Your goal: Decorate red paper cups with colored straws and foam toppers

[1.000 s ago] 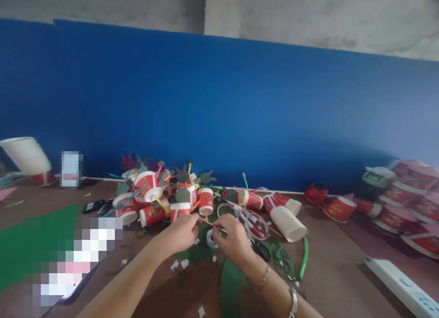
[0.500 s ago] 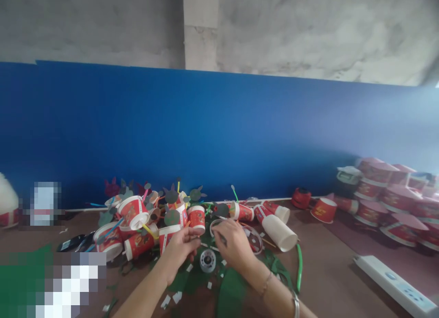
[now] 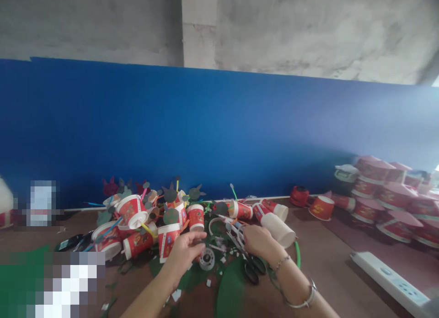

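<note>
My left hand hovers low over green paper scraps, thumb stretched out and fingers loosely bent, its fingertips beside a small tape roll. Nothing shows in it. My right hand, with bracelets on the wrist, reaches left into a tangle of white rings and thin strips; its fingers are curled together and what they pinch is hidden. Black-handled scissors lie just below that hand. A heap of red paper cups with straws and green cut-outs sits left of and behind my left hand.
A white cup stack lies on its side behind my right hand, with a green straw beside it. Stacked red bowls fill the right. A white power strip lies front right. A blue wall runs along the back.
My hands have parted: the left slid right towards the tape roll and the right moved right onto the rings and strips. The view tilted upward over the last second.
</note>
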### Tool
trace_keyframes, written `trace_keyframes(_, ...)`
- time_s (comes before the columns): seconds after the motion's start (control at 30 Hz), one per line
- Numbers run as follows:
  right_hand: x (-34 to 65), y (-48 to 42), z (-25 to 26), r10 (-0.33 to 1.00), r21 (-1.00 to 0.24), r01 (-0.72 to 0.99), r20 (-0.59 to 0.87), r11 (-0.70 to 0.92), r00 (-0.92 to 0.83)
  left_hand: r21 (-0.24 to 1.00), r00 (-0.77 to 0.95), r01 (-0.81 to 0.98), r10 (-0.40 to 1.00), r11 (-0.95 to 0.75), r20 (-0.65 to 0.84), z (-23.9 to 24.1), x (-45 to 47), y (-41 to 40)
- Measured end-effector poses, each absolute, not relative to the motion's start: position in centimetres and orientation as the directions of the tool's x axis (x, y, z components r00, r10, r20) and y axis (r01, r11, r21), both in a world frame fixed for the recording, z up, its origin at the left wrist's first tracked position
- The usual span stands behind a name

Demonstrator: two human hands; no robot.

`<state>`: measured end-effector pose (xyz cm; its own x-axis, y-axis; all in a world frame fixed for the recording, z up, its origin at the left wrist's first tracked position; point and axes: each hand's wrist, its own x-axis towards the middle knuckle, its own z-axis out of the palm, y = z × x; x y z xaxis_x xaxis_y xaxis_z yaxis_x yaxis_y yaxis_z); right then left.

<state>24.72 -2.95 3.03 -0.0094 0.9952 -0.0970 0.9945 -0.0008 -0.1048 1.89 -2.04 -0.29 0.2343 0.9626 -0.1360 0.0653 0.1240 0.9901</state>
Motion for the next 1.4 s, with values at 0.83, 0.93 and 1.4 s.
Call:
trace_keyframes(0.83, 20.1, -4.3, 3.6, 0.909, -0.643, 0.667, 0.117, 0.377, -0.401, 0.958, 0.327, 0.198, 0.935, -0.207, 0.135, -1.2, 2.4, -2.6)
trace_keyframes(0.93, 19.9, -4.2, 3.5, 0.902, -0.587, 0.698, 0.148, 0.410, -0.406, 0.961, 0.300, 0.186, 0.943, -0.204, 0.143, -1.1, 2.4, -2.6)
trace_keyframes(1.4, 19.0, -3.7, 2.5, 0.899, -0.483, 0.759, 0.241, 0.438, -0.366, 0.956, 0.280, 0.205, 0.949, -0.210, 0.148, -1.5, 2.6, -2.6)
